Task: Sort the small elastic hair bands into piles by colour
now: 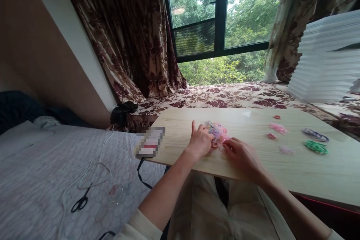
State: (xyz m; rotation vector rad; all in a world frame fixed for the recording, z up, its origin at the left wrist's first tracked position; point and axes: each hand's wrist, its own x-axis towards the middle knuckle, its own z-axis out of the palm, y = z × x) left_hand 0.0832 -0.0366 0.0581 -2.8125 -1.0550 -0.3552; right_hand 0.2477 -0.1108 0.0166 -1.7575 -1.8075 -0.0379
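A heap of small elastic hair bands (217, 130), mostly lilac, pink and coral, lies on a light wooden tabletop (185, 120). My left hand (200, 141) rests at the heap's left side, one finger raised apart and the others bent down onto the bands. On the right edge of the heap, my right hand (242, 154) has its thumb and fingertips pinched together. Whatever is between those fingertips is too small to make out. Small separate groups lie farther right: pink bands (278, 128), coral bands (271, 136), pale pink bands (286, 150), green bands (316, 147) and purple-and-white bands (315, 135).
A phone-like device (152, 142), partly blurred out, lies at the table's left edge with a dark strap. Black scissors (80, 204) and a white cable (97, 164) are on the bed (42, 172). White foam sheets (329, 60) stand at right, near the window.
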